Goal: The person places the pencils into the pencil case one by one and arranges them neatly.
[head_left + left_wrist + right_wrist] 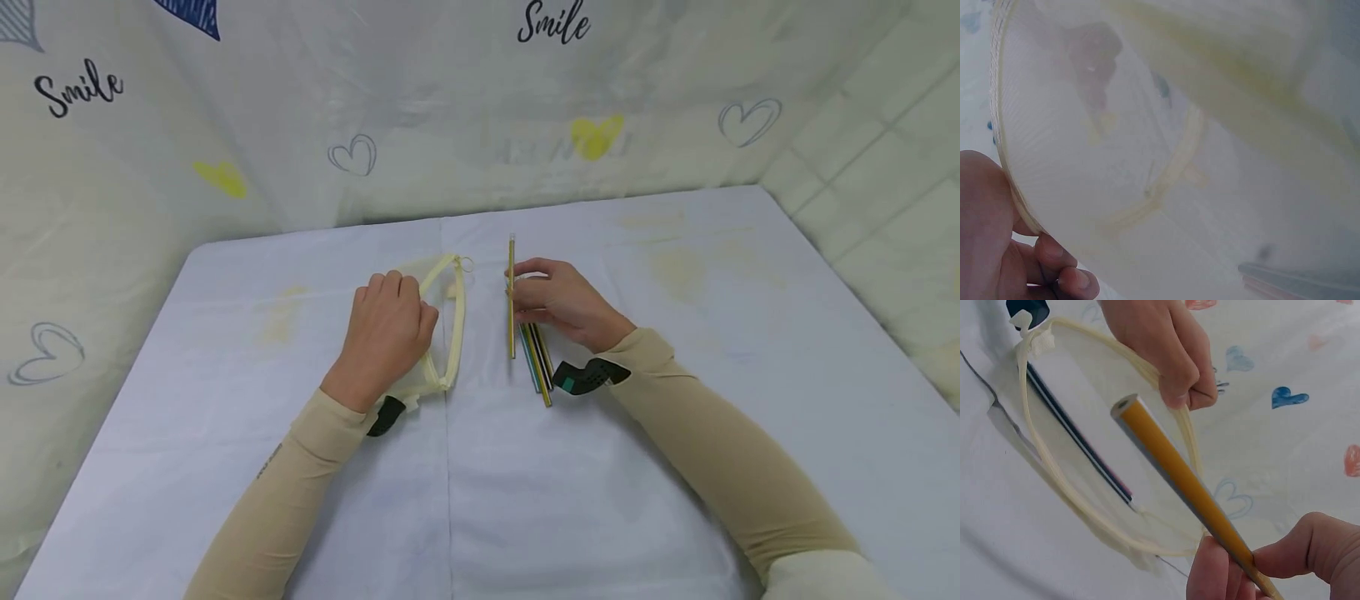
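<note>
My left hand (387,327) pinches one edge of a pale yellow, see-through zip pouch (457,329) and lifts it, so its mouth gapes toward the right. In the right wrist view, dark pencils (1079,434) lie inside the pouch. My right hand (564,302) pinches a yellow-and-silver striped pencil (1175,475) between thumb and fingers, its flat unsharpened end pointing at the pouch mouth. On the table just below that hand lies a small bunch of striped pencils (537,360), partly covered by it. In the left wrist view the sheer pouch wall (1147,156) fills most of the picture.
A white cloth with a centre crease covers the table (510,500). Behind it hangs a pale sheet (450,100) printed with hearts and lettering. A ring pull (468,264) sits at the pouch's far corner. Dark wrist devices (590,377) are strapped under both forearms.
</note>
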{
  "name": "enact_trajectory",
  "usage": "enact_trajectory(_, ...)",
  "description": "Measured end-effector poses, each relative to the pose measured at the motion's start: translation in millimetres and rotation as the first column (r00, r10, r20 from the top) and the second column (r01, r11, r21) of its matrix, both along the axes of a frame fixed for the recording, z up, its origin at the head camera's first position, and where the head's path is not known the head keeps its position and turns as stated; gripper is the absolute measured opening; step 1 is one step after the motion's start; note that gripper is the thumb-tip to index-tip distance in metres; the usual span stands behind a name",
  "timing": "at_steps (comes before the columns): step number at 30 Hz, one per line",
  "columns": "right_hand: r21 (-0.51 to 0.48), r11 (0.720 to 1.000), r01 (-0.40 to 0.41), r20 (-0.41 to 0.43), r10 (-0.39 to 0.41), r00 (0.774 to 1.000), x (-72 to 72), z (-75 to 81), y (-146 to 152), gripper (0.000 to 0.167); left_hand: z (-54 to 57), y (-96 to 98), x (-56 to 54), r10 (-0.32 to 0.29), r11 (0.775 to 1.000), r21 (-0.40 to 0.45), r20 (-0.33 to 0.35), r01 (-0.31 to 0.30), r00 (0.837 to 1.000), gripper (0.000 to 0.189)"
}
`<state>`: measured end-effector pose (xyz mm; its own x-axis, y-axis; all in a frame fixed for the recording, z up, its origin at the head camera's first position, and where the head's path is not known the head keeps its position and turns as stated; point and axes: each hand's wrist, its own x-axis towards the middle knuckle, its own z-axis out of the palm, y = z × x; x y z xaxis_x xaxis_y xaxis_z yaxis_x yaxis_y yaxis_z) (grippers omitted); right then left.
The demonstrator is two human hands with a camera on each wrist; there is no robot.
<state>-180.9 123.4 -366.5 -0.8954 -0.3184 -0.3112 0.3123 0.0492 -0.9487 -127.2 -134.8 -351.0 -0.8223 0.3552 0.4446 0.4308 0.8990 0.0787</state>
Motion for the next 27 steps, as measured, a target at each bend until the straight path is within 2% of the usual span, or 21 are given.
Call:
enact_trajectory(9, -0.06, 0.998, 0.037, 0.013, -0.036, 0.999, 4.8, 1.7, -28, 0.056, 0.3, 1.6, 0.6, 0.006, 1.0, 0.003, 0.003, -0.006, 1.0, 0.023)
enact_trajectory(15, -0.092, 0.994, 0.059, 0.04, -0.055, 0.998, 6.3, -2.9, -47, 0.052, -0.4, 2.7, 1.6, 0.027, 1.0, 0.013, 0.03, -0.027, 0.999, 0.021)
enact_trajectory(22, -0.086, 0.995, 0.044, 0.045, -0.04, 0.998, 8.4, -8.3, -61, 0.051, -1.6, 3.2, 1.2, 0.039, 0.999, 0.012, 0.05, -0.039, 0.998, 0.02)
enact_trajectory(27, -0.096, 0.995, 0.039, 0.044, -0.035, 0.998, 10.5, -9.7, -70, 0.043, -2.1, 4.0, 0.7, 0.033, 0.999, 0.01, 0.042, -0.034, 0.999, 0.019)
